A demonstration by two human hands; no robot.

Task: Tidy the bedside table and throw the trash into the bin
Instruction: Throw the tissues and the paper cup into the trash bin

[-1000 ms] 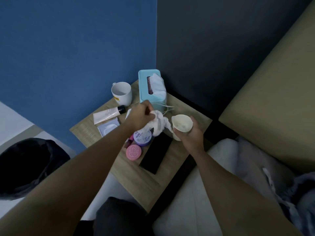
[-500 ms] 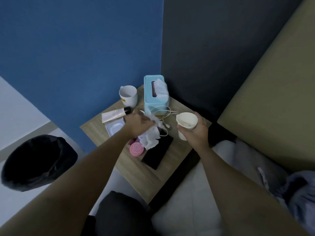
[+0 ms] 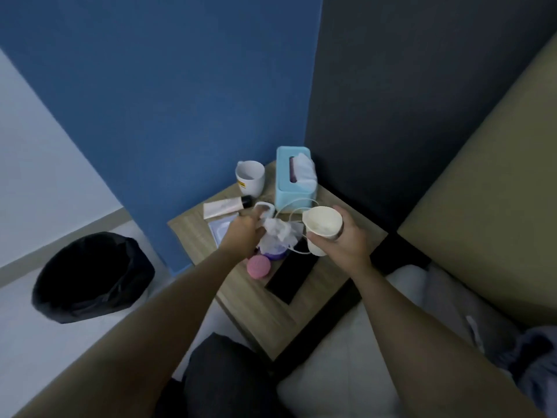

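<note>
Two bare hands work above a small wooden bedside table (image 3: 304, 309) set in the corner of a blue wall, seen from the head camera. The left hand (image 3: 244, 233) has its fingers closed on a crumpled white tissue (image 3: 278, 233), lifted just over a purple-lidded jar (image 3: 274, 254). The right hand (image 3: 343, 239) is wrapped around a cream paper cup (image 3: 321, 229), held upright and tilted slightly toward the tissue, which sits just beside its rim.

On the table behind the hands stand a white mug (image 3: 250, 178) and a light blue tissue box (image 3: 294, 179) with a tissue sticking out of its slot. A cream tube with a black cap (image 3: 226, 206) lies near the mug, and a pale square packet (image 3: 221, 230) lies just in front of it. A white cable (image 3: 294, 206) loops in front of the box. A pink round container (image 3: 258, 266) sits beside the jar, next to a black phone (image 3: 291, 279) lying flat.

A black-lined bin (image 3: 90, 277) stands on the floor to the left, well apart from the table.
</note>
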